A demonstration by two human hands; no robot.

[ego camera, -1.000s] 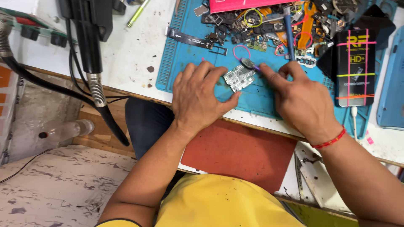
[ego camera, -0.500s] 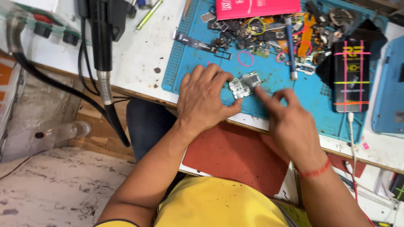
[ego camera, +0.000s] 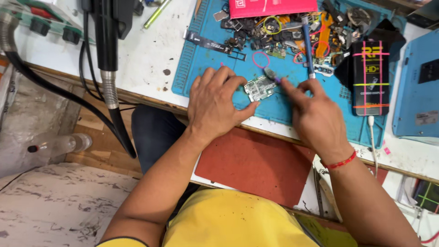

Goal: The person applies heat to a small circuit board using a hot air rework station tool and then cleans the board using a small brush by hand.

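— What carries the work?

— I see a white desk [ego camera: 141, 55] with a blue mat [ego camera: 201, 59] laid over its middle, the mat's near edge just short of the desk's front edge. Beyond that edge the floor [ego camera: 45, 210] is pale and streaked, with a clear bottle [ego camera: 59, 144] lying on it.

— And the hands?

— My left hand [ego camera: 215, 107] lies flat on the mat near the front edge, fingers slightly spread, thumb tip touching the small circuit board [ego camera: 259, 88]. The right hand [ego camera: 313, 116] has its fingers bunched, pinching a small dark tool [ego camera: 270, 74] whose tip meets the board's far right corner. The board lies on the mat between both hands.

— Any room to move?

— The far edge of the mat is crowded: a heap of small parts [ego camera: 283, 32], a pink box [ego camera: 272, 7], a blue pen [ego camera: 307, 45]. A black phone [ego camera: 369, 77] wrapped in rubber bands lies at the mat's right edge, a blue box [ego camera: 418, 87] past it. Left of the mat the desk is bare white up to a black nozzle and hose [ego camera: 107, 68] hanging over the front edge.
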